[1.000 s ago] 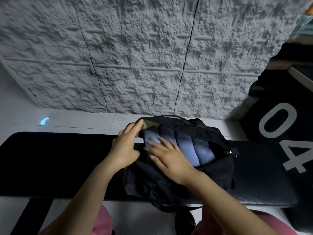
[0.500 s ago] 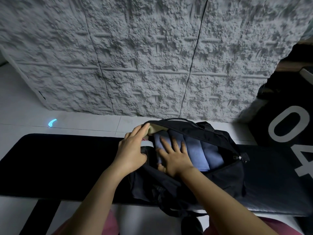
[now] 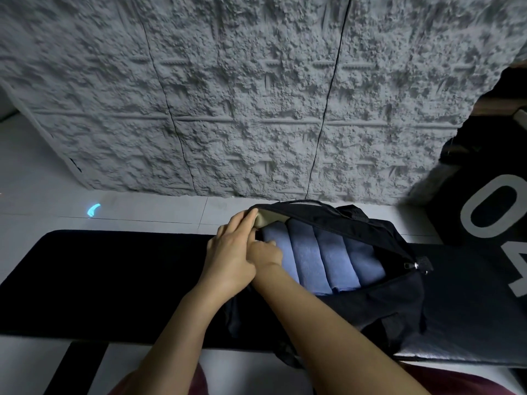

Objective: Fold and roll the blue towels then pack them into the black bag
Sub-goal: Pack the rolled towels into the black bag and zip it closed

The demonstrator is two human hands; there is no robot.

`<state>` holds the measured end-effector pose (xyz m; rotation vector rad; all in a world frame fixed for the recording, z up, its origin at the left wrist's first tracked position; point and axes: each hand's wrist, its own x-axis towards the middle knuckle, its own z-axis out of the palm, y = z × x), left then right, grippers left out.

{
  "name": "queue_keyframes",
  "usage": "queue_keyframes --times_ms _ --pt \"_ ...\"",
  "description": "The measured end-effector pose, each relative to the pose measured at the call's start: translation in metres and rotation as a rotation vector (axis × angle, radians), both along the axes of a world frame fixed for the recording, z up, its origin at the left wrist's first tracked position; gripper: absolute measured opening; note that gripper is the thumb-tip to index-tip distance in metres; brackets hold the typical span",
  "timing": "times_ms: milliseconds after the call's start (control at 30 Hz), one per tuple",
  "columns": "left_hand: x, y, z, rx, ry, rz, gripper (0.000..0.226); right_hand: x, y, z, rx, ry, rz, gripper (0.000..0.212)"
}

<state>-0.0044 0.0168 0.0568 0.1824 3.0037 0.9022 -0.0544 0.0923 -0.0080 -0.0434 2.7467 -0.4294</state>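
Currently, packing appears near completion: four rolled blue towels (image 3: 330, 252) lie inside the black bag (image 3: 393, 303) on the padded bench (image 3: 114, 280). The left hand (image 3: 228, 258) grips the bag's rim, holding the mouth wide. The right hand (image 3: 266, 255) reaches beside the leftmost roll, fingertips hidden; its grip cannot be determined. Next move, likely: seat that roll, then reach the zipper pull (image 3: 410, 265) at the opposite end. The left hand crowds that corner.

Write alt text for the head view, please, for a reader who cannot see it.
A person's left hand holds open the rim of a black bag on a dark bench, while the right hand reaches in beside four rolled blue towels packed side by side.
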Motion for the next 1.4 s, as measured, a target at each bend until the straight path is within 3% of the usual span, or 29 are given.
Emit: queue_keyframes --times_ms 300,467,633,733,900,1067,1400 --pt "0.001 -0.006 0.0 -0.002 -0.004 0.023 0.093 -0.017 -0.019 -0.03 0.225 -0.012 0.023 0.064" --pt "-0.004 -0.009 0.001 0.036 0.006 0.026 0.092 -0.01 0.004 -0.005 -0.151 -0.137 -0.155 0.064" --pt "-0.004 -0.01 0.002 0.093 0.016 0.008 0.094 0.01 0.044 0.005 -0.566 -0.192 -0.162 0.099" --pt "-0.005 -0.013 0.0 0.104 0.016 0.008 0.093 0.02 0.065 0.001 -0.797 -0.187 -0.117 0.087" --pt "-0.003 -0.009 0.001 0.149 0.003 -0.009 0.094 0.037 0.076 -0.014 -0.972 -0.088 -0.117 0.097" --pt "-0.002 -0.011 0.0 0.154 -0.021 -0.009 0.095 0.047 0.061 0.005 -0.958 0.176 -0.153 0.082" --pt "-0.003 -0.011 0.001 0.027 0.001 -0.013 0.093 0.052 0.039 -0.003 -0.813 0.334 -0.207 0.09"
